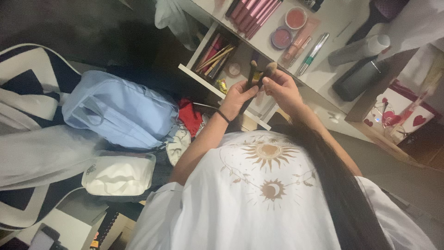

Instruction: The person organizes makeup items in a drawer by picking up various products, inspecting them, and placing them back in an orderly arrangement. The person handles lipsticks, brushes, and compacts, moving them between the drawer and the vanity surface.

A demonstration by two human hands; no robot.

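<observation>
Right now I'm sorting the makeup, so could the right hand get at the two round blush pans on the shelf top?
Probably yes. The right hand holds a makeup brush just below the shelf top, and the blush pans lie open beyond it with nothing between, though it would have to free its fingers first.

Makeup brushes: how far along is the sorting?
Done: several brushes already sit in the open shelf compartment. In hand: the left hand and right hand each grip a brush, two brushes together. Left: pink tubes, blush compacts and a silver pen-like tube lie on the white top.
</observation>
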